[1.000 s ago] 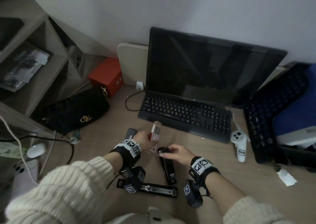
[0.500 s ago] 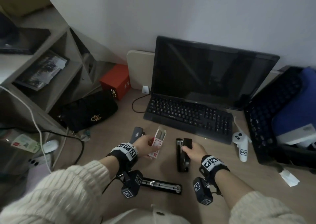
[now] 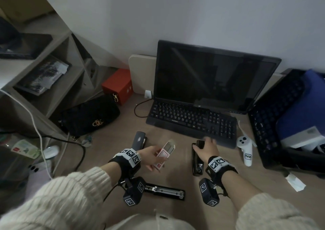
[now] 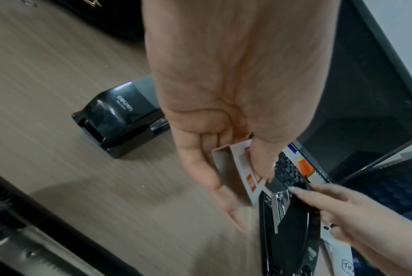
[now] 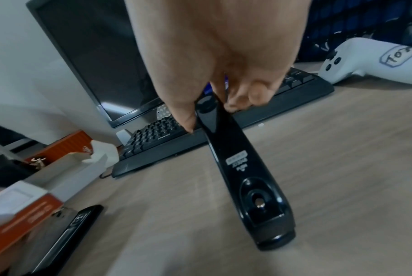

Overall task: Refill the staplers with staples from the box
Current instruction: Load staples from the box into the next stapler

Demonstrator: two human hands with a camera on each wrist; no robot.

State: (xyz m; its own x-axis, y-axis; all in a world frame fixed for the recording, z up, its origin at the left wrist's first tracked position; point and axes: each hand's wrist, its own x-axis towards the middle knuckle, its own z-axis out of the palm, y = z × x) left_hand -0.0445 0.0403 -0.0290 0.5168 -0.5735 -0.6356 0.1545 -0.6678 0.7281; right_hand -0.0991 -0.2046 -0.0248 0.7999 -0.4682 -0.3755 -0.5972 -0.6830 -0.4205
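The left hand pinches the open staple box while the right hand grips the black stapler lying under its fingers, so better lift the cover fully before loading.

Both forearms are covered by chunky cream ribbed-knit sweater sleeves pushed back short of the wrists. Each wrist wears a black strap topped with a white block printed with black-and-white square fiducial markers, on the left wrist band and the right wrist band. Below each band hangs a black camera pod bearing more such markers, with thin black cables running to it.
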